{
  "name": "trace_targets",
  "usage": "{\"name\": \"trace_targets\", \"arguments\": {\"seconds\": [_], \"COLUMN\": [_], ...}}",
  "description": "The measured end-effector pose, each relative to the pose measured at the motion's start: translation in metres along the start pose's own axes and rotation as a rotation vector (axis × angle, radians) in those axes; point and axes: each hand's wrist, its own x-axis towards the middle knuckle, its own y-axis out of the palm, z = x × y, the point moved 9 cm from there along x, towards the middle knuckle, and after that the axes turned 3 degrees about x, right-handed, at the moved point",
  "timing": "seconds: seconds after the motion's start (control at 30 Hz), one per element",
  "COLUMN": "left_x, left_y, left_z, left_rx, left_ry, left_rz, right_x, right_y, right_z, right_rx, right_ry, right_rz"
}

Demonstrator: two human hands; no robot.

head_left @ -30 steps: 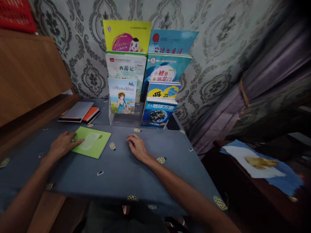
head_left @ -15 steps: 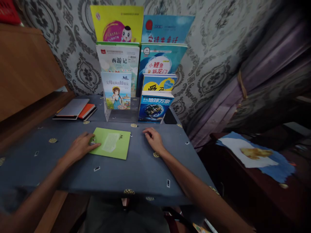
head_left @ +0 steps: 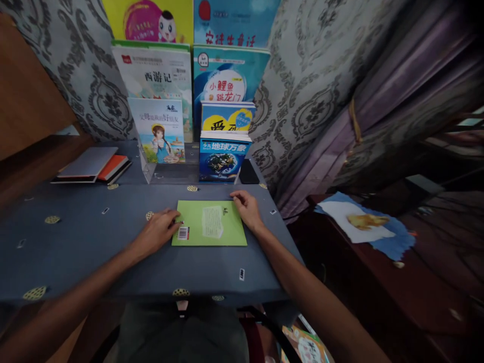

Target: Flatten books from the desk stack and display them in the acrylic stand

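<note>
A thin light-green book (head_left: pixel 194 214) lies flat on the table, barcode and text panel facing up. At its left edge is my left hand (head_left: pixel 157 232), its bent fingers and thumb closed at the edge beside the barcode. My right hand (head_left: pixel 249 212) holds the upper right corner, fingers curled together, their undersides hidden. Behind the book, a clear display stand (head_left: pixel 174 175) carries several upright books, among them a blue book with a globe (head_left: pixel 223 162) and a book with a girl on its cover (head_left: pixel 161 133).
The patterned blue-grey tablecloth (head_left: pixel 113 212) covers the table. Stacked notebooks (head_left: pixel 88 164) lie at the back left, and a dark flat object (head_left: pixel 248 172) lies right of the stand. A lower dark red surface (head_left: pixel 378 282) at the right bears a blue cloth (head_left: pixel 397 252) and white paper.
The green book has slid right and turned straighter, with my left hand following it. My right hand now touches its upper right corner. The view has shifted too.
</note>
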Motion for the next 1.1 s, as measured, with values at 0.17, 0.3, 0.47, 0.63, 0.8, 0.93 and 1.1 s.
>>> {"name": "trace_targets", "arguments": {"seconds": [0.17,0.3,0.47,0.63,0.8,0.93,1.1], "left_x": [0.016,0.03,0.048,0.045,0.033,0.031,0.032], "left_y": [0.01,0.008,0.01,0.024,0.027,0.029,0.036], "left_z": [-0.034,-0.047,-0.068,-0.07,-0.066,-0.066,-0.065], "left_rx": [-0.013,0.167,0.294,0.23,0.203,0.225,0.206], "left_ry": [0.114,0.109,0.23,0.321,0.344,0.329,0.338], "left_rz": [0.037,0.058,-0.087,-0.192,-0.229,-0.237,-0.31], "right_x": [0.002,-0.002,-0.022,-0.052,-0.059,-0.057,-0.055], "right_y": [-0.019,-0.018,0.015,0.053,0.059,0.054,0.052], "right_z": [0.007,0.022,0.058,0.087,0.083,0.081,0.075], "right_rx": [-0.136,-0.315,-0.402,-0.384,-0.449,-0.429,-0.384], "right_ry": [-0.024,-0.077,-0.242,-0.472,-0.446,-0.389,-0.353], "right_rz": [0.035,0.099,0.248,0.468,0.534,0.57,0.603]}}
